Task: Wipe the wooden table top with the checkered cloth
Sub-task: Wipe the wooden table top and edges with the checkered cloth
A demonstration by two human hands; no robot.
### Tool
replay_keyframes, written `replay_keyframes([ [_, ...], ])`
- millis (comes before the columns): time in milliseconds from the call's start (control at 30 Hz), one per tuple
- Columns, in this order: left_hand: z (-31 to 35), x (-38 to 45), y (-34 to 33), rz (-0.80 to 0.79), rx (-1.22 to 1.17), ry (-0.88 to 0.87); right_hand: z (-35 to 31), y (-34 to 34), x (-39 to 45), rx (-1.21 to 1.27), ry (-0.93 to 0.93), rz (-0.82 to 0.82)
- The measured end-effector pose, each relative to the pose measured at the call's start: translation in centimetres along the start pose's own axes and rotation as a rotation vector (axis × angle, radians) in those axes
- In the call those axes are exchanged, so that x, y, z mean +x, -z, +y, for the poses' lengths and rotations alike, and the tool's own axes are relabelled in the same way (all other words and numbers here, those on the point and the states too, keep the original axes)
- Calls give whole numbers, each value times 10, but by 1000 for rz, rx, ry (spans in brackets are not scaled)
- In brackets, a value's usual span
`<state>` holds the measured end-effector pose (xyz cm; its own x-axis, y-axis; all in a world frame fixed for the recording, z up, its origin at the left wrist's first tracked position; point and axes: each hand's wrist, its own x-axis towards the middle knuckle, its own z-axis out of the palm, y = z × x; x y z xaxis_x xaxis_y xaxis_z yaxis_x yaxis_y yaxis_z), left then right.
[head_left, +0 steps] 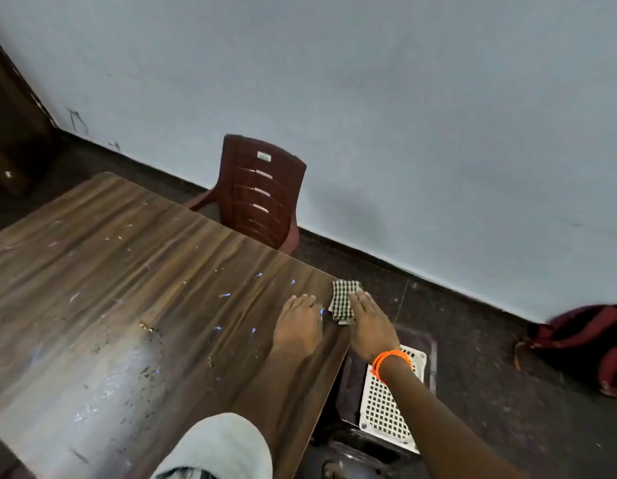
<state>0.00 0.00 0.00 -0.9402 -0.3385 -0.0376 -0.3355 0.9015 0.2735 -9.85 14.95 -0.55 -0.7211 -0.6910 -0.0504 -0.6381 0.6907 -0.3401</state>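
Nearest, both hands lay flat and unclenched on the tabletop, left hand bare, right hand pressing the checkered cloth at the edge, where it might slip off.

Unreadable white label on chair

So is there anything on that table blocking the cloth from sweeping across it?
Nothing solid. The checkered cloth lies at the table's right edge beside the right hand. The left hand rests flat just left of it, in its path. Beyond that, the wooden table top shows only small scattered specks.
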Motion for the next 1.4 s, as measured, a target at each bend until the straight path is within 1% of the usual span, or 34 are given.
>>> replay_keyframes([
  [33,3,5,-10,-35,-13,4,9,-8,2,6,-11,-45],
  [167,16,29,-49,-87,-47,2,45,-44,21,36,-56,-173],
  [267,19,49,-67,-97,-61,-39,63,-62,45,43,-30,-171],
  [467,7,85,-112,-168,-25,-27,90,-98,95,67,11,-215],
  [633,1,99,-130,-116,1,-50,98,-115,109,105,23,-204],
  [700,3,102,-131,-91,20,-35,100,-116,113,102,57,-234],
  [767,6,100,-132,-77,44,-2,103,-118,116,104,102,-263],
  [933,23,68,-136,-62,42,155,93,-126,103,134,265,-285],
  [1033,29,48,-139,-17,41,154,89,-120,94,113,333,-276],
  [1100,32,43,-139,11,33,133,88,-114,94,117,284,-220],
  [1200,35,43,-142,44,-10,140,83,-110,95,221,99,-148],
  [1233,35,43,-144,50,-24,137,81,-111,94,260,76,-143],
  [1300,31,41,-149,54,-45,122,79,-117,89,311,108,-151],
  [1400,21,33,-155,37,-55,115,79,-130,81,276,205,-169],
])
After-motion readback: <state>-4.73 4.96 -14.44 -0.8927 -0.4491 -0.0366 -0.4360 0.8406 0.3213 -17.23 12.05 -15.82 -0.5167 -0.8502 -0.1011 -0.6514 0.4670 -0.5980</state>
